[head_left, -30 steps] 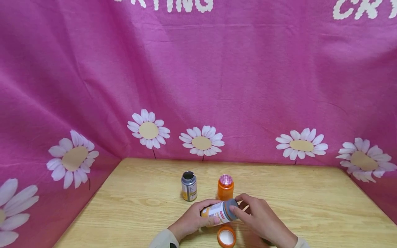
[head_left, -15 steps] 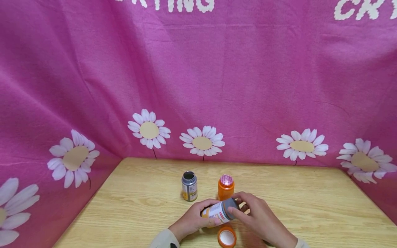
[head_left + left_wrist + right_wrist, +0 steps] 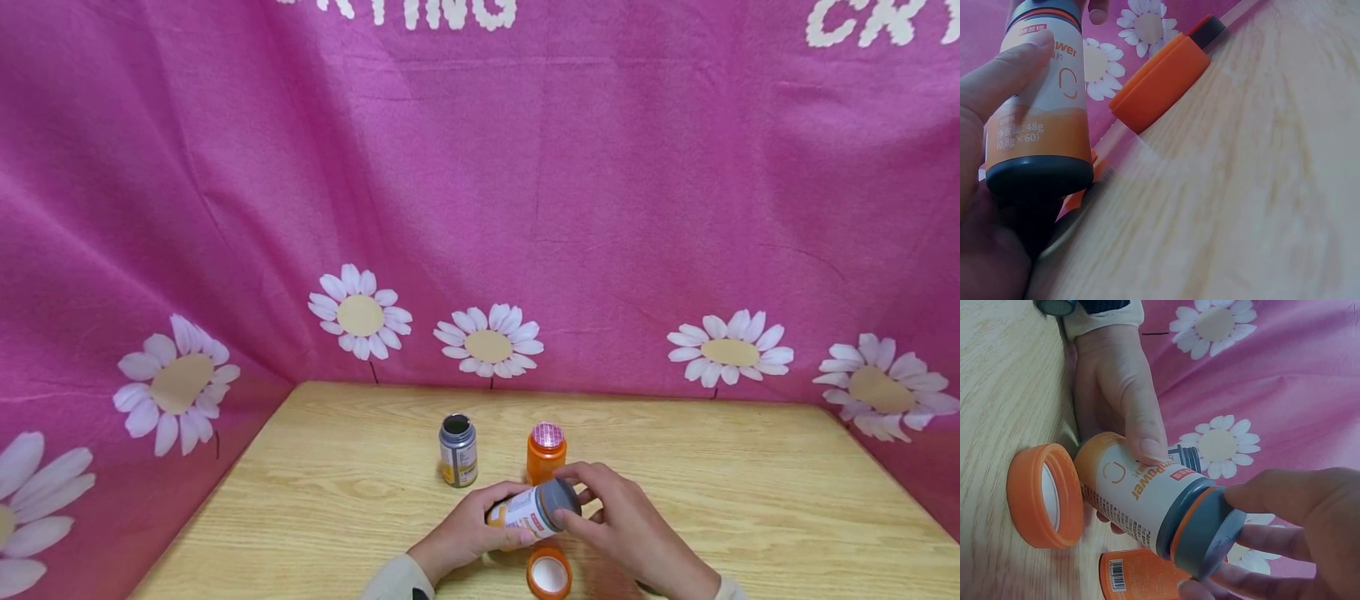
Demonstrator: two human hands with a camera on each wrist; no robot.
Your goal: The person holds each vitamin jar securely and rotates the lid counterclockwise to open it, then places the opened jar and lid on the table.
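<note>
A grey supplement bottle (image 3: 519, 514) with a white and orange label is held tilted above the table. My left hand (image 3: 471, 527) grips its body, thumb lying along the label in the left wrist view. On its grey cap (image 3: 1207, 532), edged by an orange ring, my right hand (image 3: 626, 525) holds with thumb and fingertips, as the right wrist view shows. The cap sits on the bottle's neck. Just below the bottle lies an orange lid (image 3: 549, 574), white inside facing up. Behind it stands an orange bottle (image 3: 546, 460) topped with a pinkish seal.
A grey bottle (image 3: 458, 457) without a cap stands back left, its dark mouth showing. A small dark thing with a red edge (image 3: 1209, 32) lies beyond the orange lid in the left wrist view. Pink daisy-print cloth (image 3: 600, 208) hangs behind the wooden table (image 3: 750, 467).
My right fingers and thumb have shifted slightly around the grey cap, leaving more of it showing. The left hand and the standing bottles have stayed put.
</note>
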